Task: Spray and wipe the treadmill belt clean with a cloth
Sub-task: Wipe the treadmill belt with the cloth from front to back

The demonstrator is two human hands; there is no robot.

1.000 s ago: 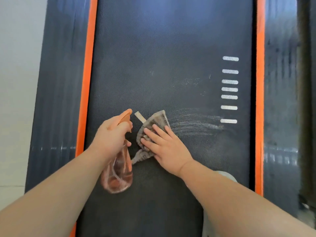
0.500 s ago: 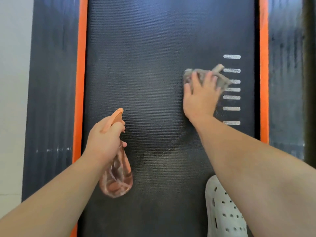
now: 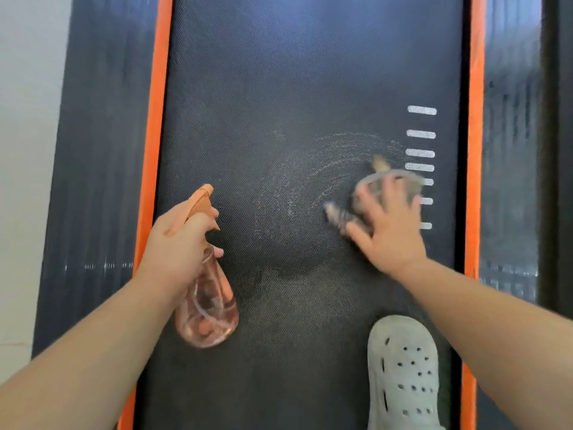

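head view: my right hand [image 3: 389, 226] presses the cloth [image 3: 369, 193] flat, fingers spread, on the belt's [image 3: 279, 88] right side; left hand [image 3: 181, 240] closed round the spray bottle [image 3: 206, 311]. loose cloth corners could bunch up, leaving streaks.

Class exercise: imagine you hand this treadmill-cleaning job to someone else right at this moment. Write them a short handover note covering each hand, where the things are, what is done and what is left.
Left hand: gripping the spray bottle, held over the left side of the belt, nozzle pointing up the belt.
Right hand: spread flat on the cloth, pressing it to the belt beside the white dash marks; blurred, so mid-stroke.
Done: wet arc-shaped wipe streaks show in the middle and right of the belt.
Left: the far end shows no streaks; the near end is partly under a white shoe.
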